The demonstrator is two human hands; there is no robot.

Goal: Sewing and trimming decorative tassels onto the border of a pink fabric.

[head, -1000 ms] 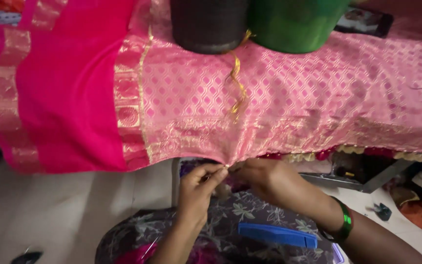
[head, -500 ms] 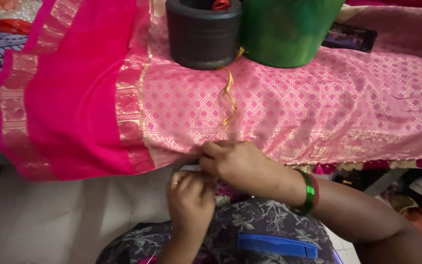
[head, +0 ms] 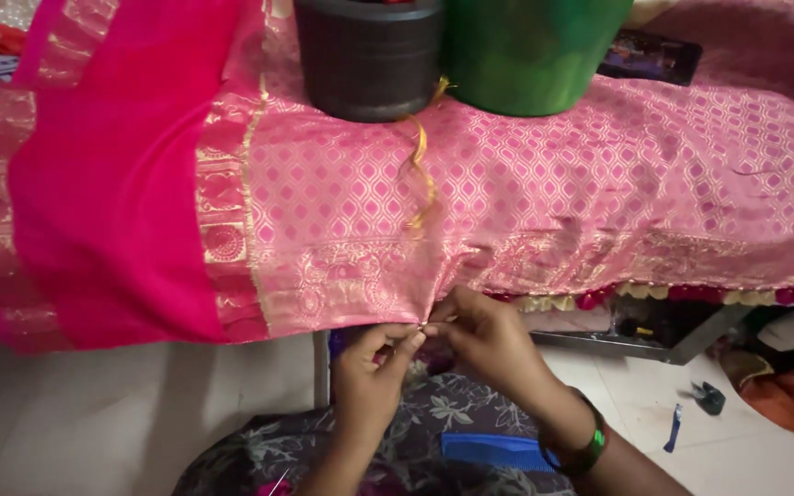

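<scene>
A pink sari (head: 544, 193) with a gold woven border lies spread over a table, its hem hanging toward me. My left hand (head: 371, 372) and my right hand (head: 489, 340) meet at the lower hem, fingertips pinched together on the fabric's edge threads. A green bangle (head: 590, 448) circles my right wrist. A gold thread (head: 420, 174) trails down the cloth from a black container (head: 368, 55) to the spot above my hands.
A green container (head: 530, 50) stands beside the black one at the table's far edge, a dark phone (head: 650, 57) to its right. A blue comb (head: 493, 452) rests on my floral-print lap. Small blue items (head: 674, 429) and orange cloth (head: 788, 400) lie on the tiled floor at right.
My right hand has come down off the hem's top to meet the left at the lower edge. The view has shifted slightly.
</scene>
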